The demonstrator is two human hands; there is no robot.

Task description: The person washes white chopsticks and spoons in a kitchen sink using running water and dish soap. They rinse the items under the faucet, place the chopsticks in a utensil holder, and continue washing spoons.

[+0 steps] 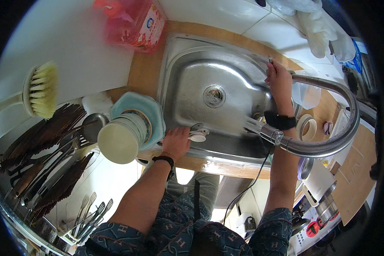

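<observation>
Over the near left edge of the steel sink [187, 81], my left hand [177, 143] is closed around a small bunch of spoons [198, 136]. Their bowls stick out to the right of my fingers; the handles are hidden in my grip. My right hand [279, 79] reaches past the spout to the back right corner, fingers closed on the faucet handle [270, 61], of which only the tip shows. Water sprays left into the basin from the curved metal faucet [345, 123]. The drain strainer [214, 96] sits in the basin's middle.
Left of the sink, stacked bowls [119, 141] rest by a pale blue dish [158, 123]. A pink detergent jug [136, 25] stands behind. A brush [42, 89] and rack of utensils [68, 149] are at far left. A tape roll [306, 126] lies right of the faucet.
</observation>
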